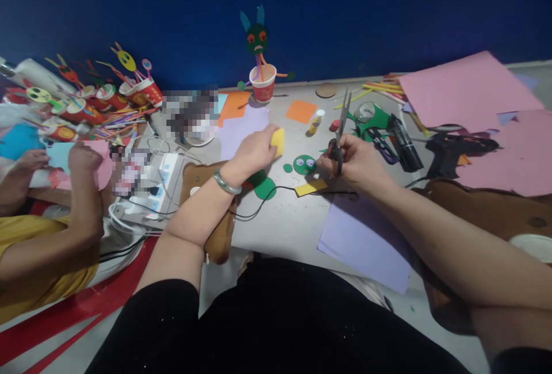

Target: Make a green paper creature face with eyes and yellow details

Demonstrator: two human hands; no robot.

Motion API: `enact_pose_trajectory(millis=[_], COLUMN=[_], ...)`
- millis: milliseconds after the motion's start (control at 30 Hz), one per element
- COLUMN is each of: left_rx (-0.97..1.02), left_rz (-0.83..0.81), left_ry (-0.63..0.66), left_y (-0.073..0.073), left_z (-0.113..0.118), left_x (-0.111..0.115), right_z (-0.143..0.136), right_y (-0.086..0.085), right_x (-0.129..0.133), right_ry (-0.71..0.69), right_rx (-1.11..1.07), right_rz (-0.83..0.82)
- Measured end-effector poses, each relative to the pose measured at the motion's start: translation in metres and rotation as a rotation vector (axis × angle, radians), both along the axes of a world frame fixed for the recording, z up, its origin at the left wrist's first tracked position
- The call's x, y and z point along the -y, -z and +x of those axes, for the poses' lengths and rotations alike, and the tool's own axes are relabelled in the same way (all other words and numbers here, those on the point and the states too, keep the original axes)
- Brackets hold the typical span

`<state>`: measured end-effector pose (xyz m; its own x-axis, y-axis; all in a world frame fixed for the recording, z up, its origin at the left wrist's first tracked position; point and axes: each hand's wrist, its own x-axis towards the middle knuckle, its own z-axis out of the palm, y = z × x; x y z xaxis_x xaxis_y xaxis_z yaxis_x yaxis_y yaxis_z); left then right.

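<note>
My left hand (256,152) is closed on a small piece of yellow paper (278,142). In my right hand (356,161) is a pair of scissors (344,121), its blades pointing up and away from me. Between the hands a green paper face (304,164) with eyes lies on the table, a small green disc (288,168) at its left. Just in front of it rests a yellow paper strip (311,188). Larger green paper discs (264,187) lie partly hidden under my left wrist.
A decorated paper cup (263,87) stands at the back. A glue stick (316,122), orange paper (301,111) and a black glue gun (459,152) lie around. A black cable (263,204) crosses the table beside a power strip (166,181). At left, another person's hands (84,161) hold paper.
</note>
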<state>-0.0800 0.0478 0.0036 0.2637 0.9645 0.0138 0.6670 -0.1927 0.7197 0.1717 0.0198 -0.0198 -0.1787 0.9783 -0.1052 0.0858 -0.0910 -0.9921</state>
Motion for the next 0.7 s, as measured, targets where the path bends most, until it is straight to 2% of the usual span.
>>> enact_pose_trajectory(millis=[67, 133, 200, 267, 333, 500, 700], left_rx=[-0.356, -0.537, -0.534, -0.480, -0.451, -0.497, -0.463], left_rz=[0.174, 0.279, 0.266, 0.127, 0.067, 0.112, 0.073], left_ry=[-0.133, -0.115, 0.088, 0.342, 0.519, 0.665, 0.626], left_y=[-0.005, -0.010, -0.011, -0.010, -0.007, -0.002, 0.002], left_z=[-0.002, 0.003, 0.012, 0.023, 0.034, 0.043, 0.039], left_x=[0.004, 0.009, 0.015, 0.022, 0.029, 0.037, 0.030], right_z=[0.000, -0.001, -0.002, -0.003, -0.003, -0.003, -0.001], right_y=[-0.003, -0.005, -0.006, -0.006, -0.005, -0.002, -0.003], right_x=[-0.002, -0.002, -0.002, -0.002, -0.002, -0.003, -0.004], right_ry=[-0.011, 0.018, 0.061, 0.093, 0.112, 0.100, 0.109], right_rx=[0.023, 0.034, 0.039, 0.042, 0.030, -0.018, -0.019], right_rz=[-0.007, -0.003, 0.009, 0.024, 0.034, 0.040, 0.094])
